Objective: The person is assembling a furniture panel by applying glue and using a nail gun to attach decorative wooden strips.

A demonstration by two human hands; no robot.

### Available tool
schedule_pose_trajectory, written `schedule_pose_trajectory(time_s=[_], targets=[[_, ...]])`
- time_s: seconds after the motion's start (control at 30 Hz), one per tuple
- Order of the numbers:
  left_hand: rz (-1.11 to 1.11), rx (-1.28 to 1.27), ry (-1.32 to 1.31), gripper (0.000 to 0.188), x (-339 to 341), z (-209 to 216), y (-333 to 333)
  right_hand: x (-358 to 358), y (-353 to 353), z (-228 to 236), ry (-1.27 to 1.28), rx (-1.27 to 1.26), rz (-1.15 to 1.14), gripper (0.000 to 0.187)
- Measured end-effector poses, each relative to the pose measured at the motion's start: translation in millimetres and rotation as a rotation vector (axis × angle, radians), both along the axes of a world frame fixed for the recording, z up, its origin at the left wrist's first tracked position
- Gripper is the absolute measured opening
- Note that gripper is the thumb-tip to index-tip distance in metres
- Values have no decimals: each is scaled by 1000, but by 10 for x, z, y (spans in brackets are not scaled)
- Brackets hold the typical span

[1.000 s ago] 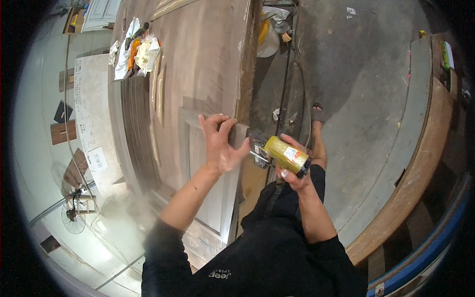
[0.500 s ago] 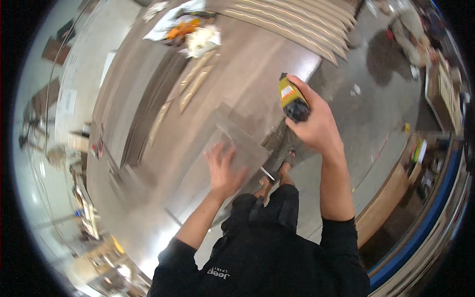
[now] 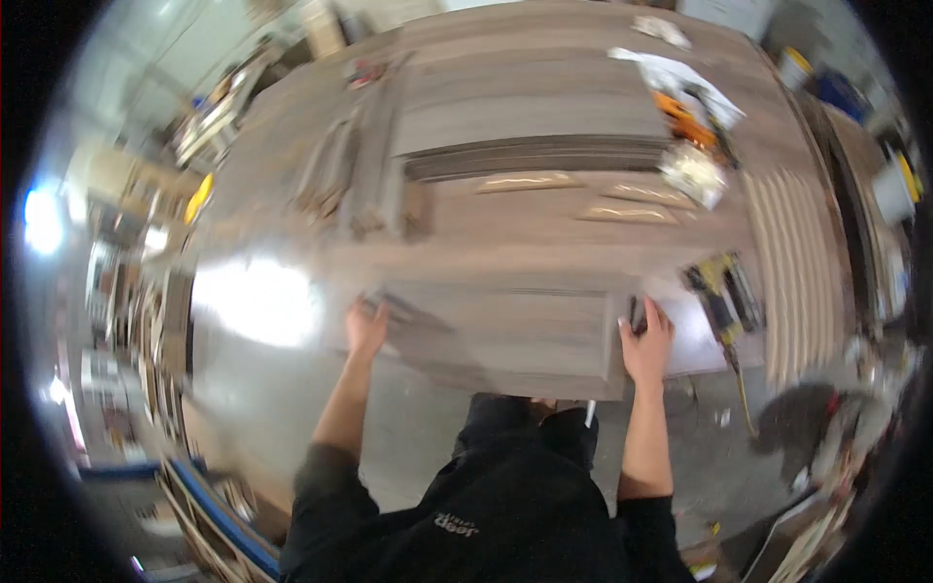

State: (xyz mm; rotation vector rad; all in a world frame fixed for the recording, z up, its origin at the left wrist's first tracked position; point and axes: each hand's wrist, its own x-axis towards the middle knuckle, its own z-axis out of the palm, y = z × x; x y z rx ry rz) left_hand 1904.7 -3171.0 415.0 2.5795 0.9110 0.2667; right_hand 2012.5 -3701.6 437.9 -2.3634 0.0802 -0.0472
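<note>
A grey-brown framed wood panel (image 3: 525, 335) lies along the near edge of the large table, its front edge close to my body. My left hand (image 3: 365, 328) is closed at the panel's left end, beside a dark narrow strip or shadow blurred by motion. At the right end, my right hand (image 3: 648, 348) has its thumb by the panel's edge, with a small black object (image 3: 637, 315) between thumb and fingers; its kind is unclear. To the right of that hand, a yellow-and-black nail gun (image 3: 721, 296) with a yellow hose rests on the table.
Wavy-edged wood strips (image 3: 797, 282) lie at the table's right. Farther back are stacked dark boards (image 3: 544, 155), short light mouldings (image 3: 632, 214), an orange tool (image 3: 685, 121) and a white bag (image 3: 680, 78). Long wood pieces (image 3: 340, 175) lie at the back left.
The view has swung to the left. The nail gun has left my right hand and now lies on the table. Both hands have come to opposite ends of the panel.
</note>
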Motion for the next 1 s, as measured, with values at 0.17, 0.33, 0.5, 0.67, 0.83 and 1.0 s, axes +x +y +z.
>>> schedule_pose_trajectory(time_s=[0.17, 0.33, 0.5, 0.67, 0.83, 1.0], targets=[[137, -170, 81, 57, 256, 412, -343, -409, 300, 172, 73, 28, -42, 63], [-28, -135, -18, 60, 401, 267, -626, -767, -146, 32, 25, 166, -255, 60], [-84, -386, 20, 67, 786, 267, -828, -1211, -371, -114, -35, 299, -373, 58], [-94, -430, 79, 66, 1042, 283, -849, -1418, -172, 90, 173, 413, -376, 58], [-878, 47, -45, 47, 791, 446, -2796, -1364, -202, -13, 96, 409, -257, 54], [-988, -75, -80, 33, 567, 335, -4109, -1397, -230, -108, 70, 403, -196, 54]])
